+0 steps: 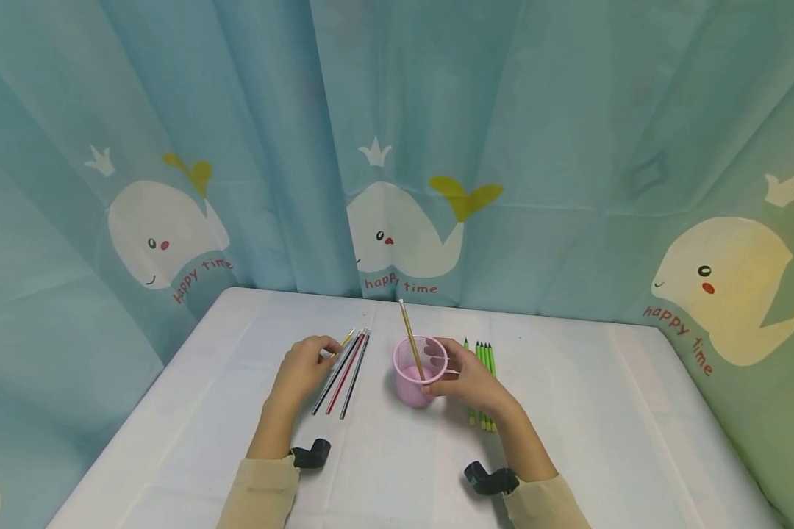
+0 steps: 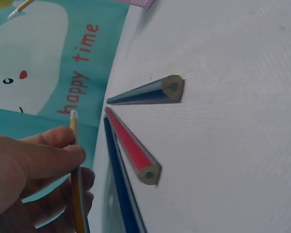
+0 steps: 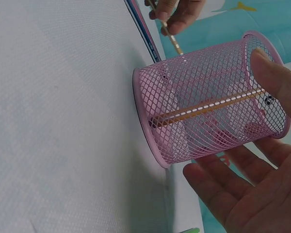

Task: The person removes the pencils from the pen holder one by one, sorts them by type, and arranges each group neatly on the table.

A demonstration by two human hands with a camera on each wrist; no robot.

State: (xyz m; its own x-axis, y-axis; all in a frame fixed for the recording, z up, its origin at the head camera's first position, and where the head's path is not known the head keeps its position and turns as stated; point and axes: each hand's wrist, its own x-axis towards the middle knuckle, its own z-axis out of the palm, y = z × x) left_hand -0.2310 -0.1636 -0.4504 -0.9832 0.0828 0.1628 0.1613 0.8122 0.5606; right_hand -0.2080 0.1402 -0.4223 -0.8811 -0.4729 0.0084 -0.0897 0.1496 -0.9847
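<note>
My left hand [image 1: 303,369] pinches a yellow pencil [image 2: 77,194] between thumb and fingers, its white tip pointing up in the left wrist view. Close by on the table lie two dark pencils [image 1: 356,376] and a red pencil [image 1: 346,371], fanned out side by side. My right hand [image 1: 470,380] grips a pink mesh pencil cup [image 3: 203,77], thumb at the rim and fingers around the far side. Inside the cup leans another yellow pencil [image 1: 407,327], its upper end sticking out above the rim.
Several green pencils [image 1: 487,360] lie in a row on the white table [image 1: 582,411], partly behind my right hand and forearm. A blue curtain [image 1: 556,184] with whale prints hangs along the table's back edge. Black wrist mounts [image 1: 312,454] sit at both sleeves.
</note>
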